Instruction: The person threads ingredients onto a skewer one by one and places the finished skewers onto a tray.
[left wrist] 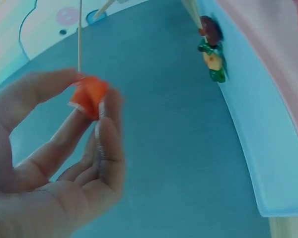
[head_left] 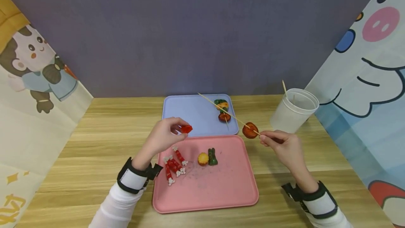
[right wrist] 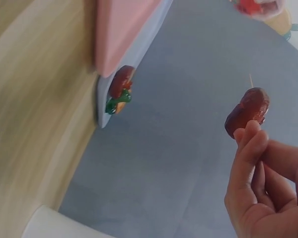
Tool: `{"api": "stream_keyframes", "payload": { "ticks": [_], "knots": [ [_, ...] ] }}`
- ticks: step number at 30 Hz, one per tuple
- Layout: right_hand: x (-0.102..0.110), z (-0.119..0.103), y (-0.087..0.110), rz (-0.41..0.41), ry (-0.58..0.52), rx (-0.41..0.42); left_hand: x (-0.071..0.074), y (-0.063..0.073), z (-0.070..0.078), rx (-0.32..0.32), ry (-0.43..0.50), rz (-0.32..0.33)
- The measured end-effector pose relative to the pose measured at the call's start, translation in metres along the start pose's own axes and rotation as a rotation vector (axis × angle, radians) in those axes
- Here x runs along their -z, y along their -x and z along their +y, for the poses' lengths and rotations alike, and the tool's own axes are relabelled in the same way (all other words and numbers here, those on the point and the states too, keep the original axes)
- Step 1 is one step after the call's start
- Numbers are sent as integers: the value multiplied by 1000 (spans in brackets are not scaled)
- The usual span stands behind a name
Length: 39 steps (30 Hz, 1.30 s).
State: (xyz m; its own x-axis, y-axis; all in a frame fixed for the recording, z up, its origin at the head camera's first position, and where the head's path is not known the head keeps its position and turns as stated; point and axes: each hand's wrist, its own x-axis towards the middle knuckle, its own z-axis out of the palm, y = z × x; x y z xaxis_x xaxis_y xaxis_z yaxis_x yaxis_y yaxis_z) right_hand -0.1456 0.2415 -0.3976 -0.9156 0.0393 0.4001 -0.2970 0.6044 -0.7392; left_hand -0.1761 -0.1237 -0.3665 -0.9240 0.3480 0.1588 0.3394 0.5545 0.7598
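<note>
My left hand (head_left: 164, 133) pinches a small red-orange piece (left wrist: 91, 95) between thumb and fingertips, above the near-left corner of the blue tray (head_left: 190, 110). My right hand (head_left: 283, 147) pinches the lower end of a thin wooden skewer (head_left: 218, 107), which slants up to the left. Threaded low on it, close to my fingertips, is a glossy brown-red piece with a notched outline (right wrist: 247, 111). On the blue tray's right side lies a loaded skewer with a brown-red piece (head_left: 224, 117), a yellow-orange piece (head_left: 222, 105) and green pieces (head_left: 220, 101).
The pink tray (head_left: 205, 192) in front holds several red-and-white sticks (head_left: 173, 165), a yellow corn-like round (head_left: 203, 158) and a dark green piece (head_left: 212, 157). A white bucket (head_left: 286, 115) with skewers stands at the right. A grey wall (head_left: 202, 38) rises behind.
</note>
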Motion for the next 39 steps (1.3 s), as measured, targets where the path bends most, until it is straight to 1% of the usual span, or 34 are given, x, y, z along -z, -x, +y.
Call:
{"api": "stream_keyframes", "payload": {
  "ticks": [4, 6, 9, 12, 16, 18, 22, 26, 29, 32, 35, 39],
  "knots": [
    [-2, -6, -1, -9, -50, 26, 8, -4, 0, 39, 154, 32],
    [-4, -8, -3, -9, -64, 45, 11, -5, 1, 61, 209, 44],
    [-5, -16, -4, -13, -83, 71, 14, -8, 4, 75, 285, 60],
    [-4, -30, -5, -24, -98, 82, 16, -12, 5, 72, 352, 100],
    [-4, -46, -4, -32, -105, 75, 19, -17, 5, 50, 441, 178],
    [-5, -44, -4, -31, -99, 75, 21, -19, 4, 40, 499, 211],
    [-8, -32, -3, -29, -103, 82, 24, -24, 5, 28, 602, 271],
    [-7, -28, -2, -25, -121, 99, 27, -29, 6, -6, 652, 321],
    [-6, -30, 0, -20, -129, 115, 28, -33, 8, -28, 730, 331],
    [-5, -31, 1, -15, -118, 136, 30, -36, 10, -43, 860, 324],
    [-4, -33, 2, -15, -114, 137, 32, -37, 12, -53, 991, 303],
    [-2, -34, 3, -23, -121, 134, 33, -38, 13, -50, 1104, 260]
  ]
}}
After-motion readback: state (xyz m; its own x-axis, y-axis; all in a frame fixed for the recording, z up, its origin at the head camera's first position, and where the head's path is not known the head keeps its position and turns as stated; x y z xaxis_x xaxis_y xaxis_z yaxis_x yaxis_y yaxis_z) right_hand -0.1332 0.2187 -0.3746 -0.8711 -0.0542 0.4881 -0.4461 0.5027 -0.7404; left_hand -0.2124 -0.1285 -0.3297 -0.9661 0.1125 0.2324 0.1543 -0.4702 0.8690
